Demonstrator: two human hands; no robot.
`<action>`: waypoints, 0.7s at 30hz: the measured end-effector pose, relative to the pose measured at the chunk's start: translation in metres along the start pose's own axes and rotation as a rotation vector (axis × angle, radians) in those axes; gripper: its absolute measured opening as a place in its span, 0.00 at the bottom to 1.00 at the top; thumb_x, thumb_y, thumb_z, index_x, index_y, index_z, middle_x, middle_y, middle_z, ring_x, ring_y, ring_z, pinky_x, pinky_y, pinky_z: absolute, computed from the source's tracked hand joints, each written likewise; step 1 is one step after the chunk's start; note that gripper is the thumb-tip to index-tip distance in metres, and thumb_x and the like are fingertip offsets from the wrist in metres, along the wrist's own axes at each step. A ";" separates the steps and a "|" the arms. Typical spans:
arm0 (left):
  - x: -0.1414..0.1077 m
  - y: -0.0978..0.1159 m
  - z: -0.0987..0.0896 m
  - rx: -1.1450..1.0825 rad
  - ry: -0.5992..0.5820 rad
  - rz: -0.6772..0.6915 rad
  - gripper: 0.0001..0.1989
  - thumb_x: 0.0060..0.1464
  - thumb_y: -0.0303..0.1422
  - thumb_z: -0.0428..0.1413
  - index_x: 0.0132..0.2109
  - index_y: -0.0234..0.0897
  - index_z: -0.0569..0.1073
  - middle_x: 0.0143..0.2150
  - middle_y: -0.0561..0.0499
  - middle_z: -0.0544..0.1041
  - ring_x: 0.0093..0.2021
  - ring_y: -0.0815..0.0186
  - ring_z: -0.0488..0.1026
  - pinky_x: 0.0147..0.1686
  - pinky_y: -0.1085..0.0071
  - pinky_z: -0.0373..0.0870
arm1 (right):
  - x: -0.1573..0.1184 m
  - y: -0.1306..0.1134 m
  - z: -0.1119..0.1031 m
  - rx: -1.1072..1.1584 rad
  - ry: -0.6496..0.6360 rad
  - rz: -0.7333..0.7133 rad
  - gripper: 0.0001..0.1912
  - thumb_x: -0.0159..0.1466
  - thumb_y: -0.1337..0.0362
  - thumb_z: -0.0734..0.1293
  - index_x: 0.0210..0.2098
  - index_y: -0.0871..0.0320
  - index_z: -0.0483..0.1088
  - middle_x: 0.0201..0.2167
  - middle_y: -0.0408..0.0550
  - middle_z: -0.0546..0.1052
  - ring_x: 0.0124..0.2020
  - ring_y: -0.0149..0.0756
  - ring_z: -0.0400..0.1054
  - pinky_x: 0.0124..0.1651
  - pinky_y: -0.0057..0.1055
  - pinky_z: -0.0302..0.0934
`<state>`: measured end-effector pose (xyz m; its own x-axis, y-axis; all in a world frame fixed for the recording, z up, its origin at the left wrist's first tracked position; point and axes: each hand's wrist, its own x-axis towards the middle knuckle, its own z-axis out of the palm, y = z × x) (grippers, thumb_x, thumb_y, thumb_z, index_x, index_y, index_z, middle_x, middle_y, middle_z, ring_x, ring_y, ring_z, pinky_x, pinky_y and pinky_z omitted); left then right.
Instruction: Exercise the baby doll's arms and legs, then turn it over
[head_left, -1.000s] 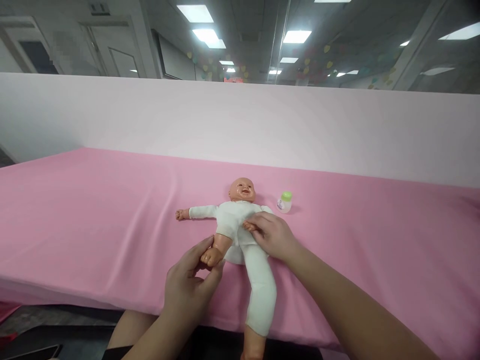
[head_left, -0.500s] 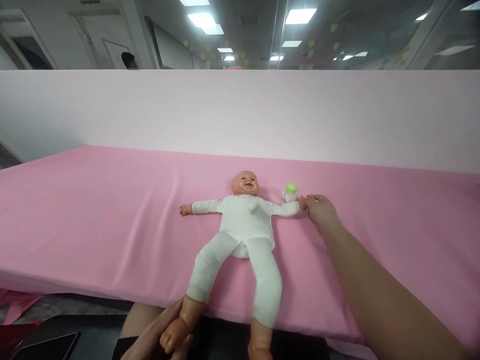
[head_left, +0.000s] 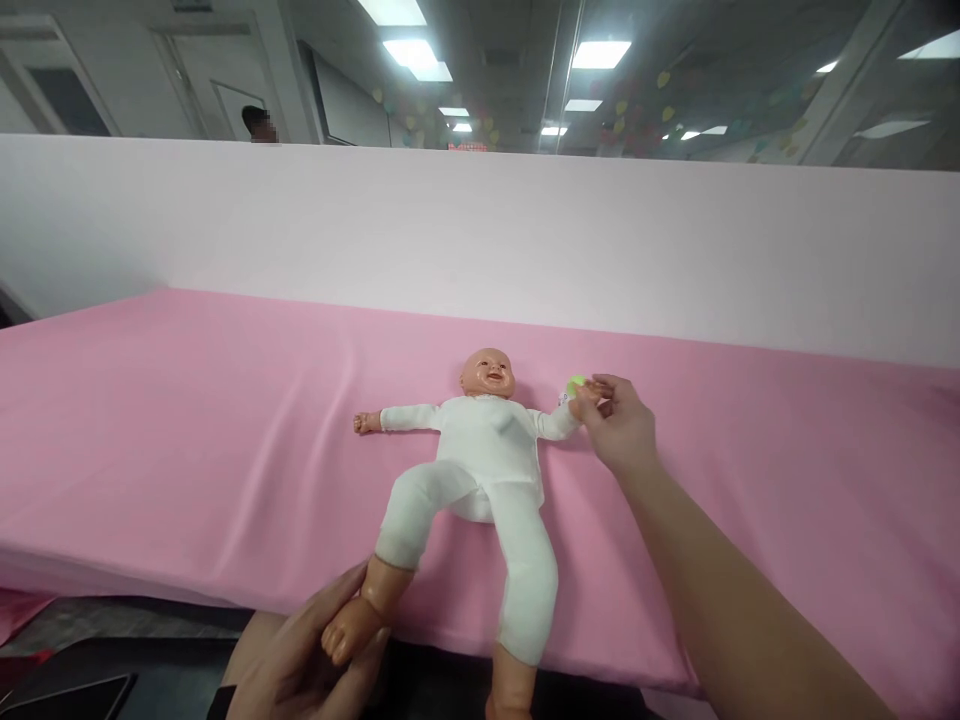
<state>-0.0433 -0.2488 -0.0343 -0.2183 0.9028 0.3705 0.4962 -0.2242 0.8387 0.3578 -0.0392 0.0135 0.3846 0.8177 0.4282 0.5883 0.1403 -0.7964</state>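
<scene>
A baby doll (head_left: 491,450) in a white suit lies face up on the pink cloth (head_left: 225,420), its head at the far side and its feet past the near edge. My left hand (head_left: 300,650) is closed around the doll's foot on the left side of the view, thumb below and fingers behind the ankle. Over on the right, my right hand (head_left: 619,420) grips the doll's hand between thumb and fingers, and that doll arm is slightly bent. Just behind that grip stands a small bottle with a green cap (head_left: 576,384), mostly covered by the hands.
A white partition (head_left: 480,240) runs along the back of the pink surface. Beyond it, part of a person's head (head_left: 256,122) shows near a door. At the lower left, a dark flat device (head_left: 90,700) rests on a black surface below the cloth's edge.
My right hand has shifted left and slightly up with the doll's hand, bending its arm and covering more of the bottle. My left hand, still on the foot, has come up a little.
</scene>
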 end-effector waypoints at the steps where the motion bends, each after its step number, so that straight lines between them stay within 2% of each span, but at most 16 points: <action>1: 0.006 0.006 0.004 0.011 0.010 0.009 0.25 0.52 0.43 0.70 0.56 0.42 0.83 0.47 0.49 0.87 0.40 0.56 0.86 0.39 0.71 0.85 | -0.008 -0.011 0.005 -0.017 -0.042 -0.110 0.23 0.66 0.51 0.73 0.58 0.49 0.74 0.48 0.47 0.82 0.37 0.40 0.76 0.43 0.39 0.72; 3: 0.018 0.016 0.014 0.038 0.013 0.036 0.24 0.54 0.43 0.68 0.57 0.42 0.82 0.48 0.49 0.87 0.42 0.56 0.86 0.41 0.70 0.85 | -0.023 -0.028 0.015 -0.066 -0.159 -0.356 0.15 0.69 0.56 0.70 0.54 0.49 0.77 0.48 0.46 0.82 0.38 0.39 0.77 0.43 0.37 0.72; 6: 0.035 0.029 0.032 0.027 -0.023 0.059 0.23 0.58 0.42 0.66 0.59 0.45 0.80 0.52 0.50 0.85 0.49 0.56 0.84 0.46 0.69 0.84 | -0.041 -0.042 0.031 -0.134 -0.323 -0.637 0.13 0.70 0.64 0.67 0.52 0.49 0.78 0.50 0.46 0.82 0.47 0.40 0.77 0.48 0.36 0.72; 8: 0.046 0.036 0.044 -0.004 -0.039 0.038 0.22 0.59 0.42 0.64 0.60 0.46 0.78 0.53 0.51 0.84 0.50 0.57 0.84 0.47 0.68 0.83 | -0.048 -0.044 0.040 -0.186 -0.409 -0.736 0.13 0.71 0.66 0.67 0.52 0.49 0.78 0.51 0.45 0.82 0.50 0.40 0.77 0.49 0.37 0.71; 11: 0.060 0.039 0.063 0.000 -0.008 -0.003 0.22 0.57 0.41 0.65 0.59 0.46 0.79 0.51 0.51 0.85 0.48 0.56 0.84 0.46 0.67 0.83 | -0.053 -0.044 0.047 -0.259 -0.476 -0.801 0.13 0.72 0.67 0.66 0.51 0.49 0.79 0.52 0.45 0.82 0.50 0.40 0.77 0.49 0.38 0.71; 14: 0.067 0.037 0.077 -0.037 -0.005 -0.004 0.22 0.55 0.39 0.65 0.57 0.44 0.79 0.51 0.50 0.85 0.49 0.56 0.84 0.46 0.66 0.83 | -0.054 -0.042 0.047 -0.251 -0.471 -0.777 0.13 0.71 0.67 0.66 0.51 0.49 0.80 0.50 0.46 0.82 0.48 0.40 0.77 0.48 0.37 0.71; 16: 0.066 0.034 0.079 -0.075 -0.019 0.006 0.22 0.56 0.37 0.64 0.58 0.43 0.79 0.52 0.49 0.84 0.50 0.55 0.84 0.48 0.65 0.83 | -0.053 -0.039 0.044 -0.187 -0.445 -0.731 0.13 0.71 0.67 0.67 0.51 0.49 0.79 0.49 0.47 0.82 0.47 0.40 0.76 0.48 0.37 0.72; 18: 0.059 0.031 0.071 -0.075 -0.020 0.032 0.21 0.56 0.37 0.64 0.57 0.43 0.79 0.52 0.49 0.85 0.50 0.55 0.84 0.47 0.65 0.83 | -0.048 -0.034 0.039 -0.093 -0.389 -0.632 0.13 0.71 0.64 0.67 0.52 0.48 0.79 0.48 0.47 0.82 0.47 0.41 0.77 0.49 0.38 0.72; 21: 0.042 0.026 0.047 -0.028 -0.047 0.084 0.20 0.57 0.39 0.64 0.56 0.45 0.80 0.49 0.51 0.86 0.45 0.56 0.85 0.44 0.67 0.84 | -0.032 -0.019 0.029 0.072 -0.235 -0.327 0.14 0.69 0.55 0.69 0.53 0.49 0.77 0.47 0.48 0.82 0.42 0.41 0.77 0.45 0.38 0.74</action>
<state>-0.0001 -0.1999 -0.0160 -0.1369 0.8966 0.4212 0.4869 -0.3094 0.8168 0.3139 -0.0516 0.0024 0.0073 0.8274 0.5615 0.5980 0.4465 -0.6657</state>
